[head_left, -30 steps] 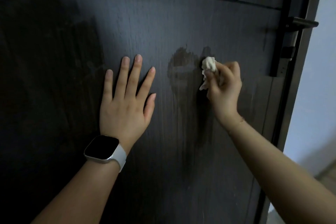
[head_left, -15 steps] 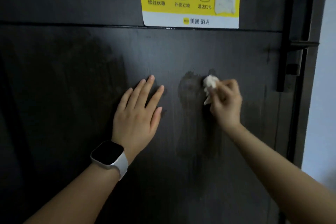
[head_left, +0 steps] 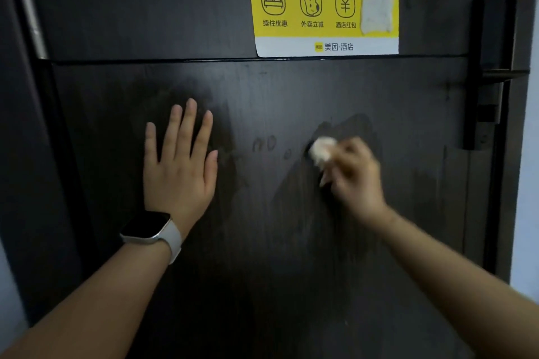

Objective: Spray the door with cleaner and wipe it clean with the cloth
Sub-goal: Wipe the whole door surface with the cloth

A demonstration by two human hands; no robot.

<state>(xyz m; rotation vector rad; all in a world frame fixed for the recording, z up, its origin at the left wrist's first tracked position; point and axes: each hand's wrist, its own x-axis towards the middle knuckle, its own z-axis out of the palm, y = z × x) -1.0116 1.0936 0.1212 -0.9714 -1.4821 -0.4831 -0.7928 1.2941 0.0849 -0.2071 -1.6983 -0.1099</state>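
A pale wall [head_left: 529, 183] runs down the far right edge, beyond the dark door frame [head_left: 516, 154]. A metal hinge [head_left: 29, 9] sits at upper left. A yellow poster [head_left: 323, 3] hangs above. The light is dim.

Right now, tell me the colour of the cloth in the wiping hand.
White or cream; the cloth, bunched in the right hand, shows only in the head view, blurred.

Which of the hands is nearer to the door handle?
Right. The right hand, gripping the cloth, is just below-left of the door handle; the left hand lies flat, far across the door.
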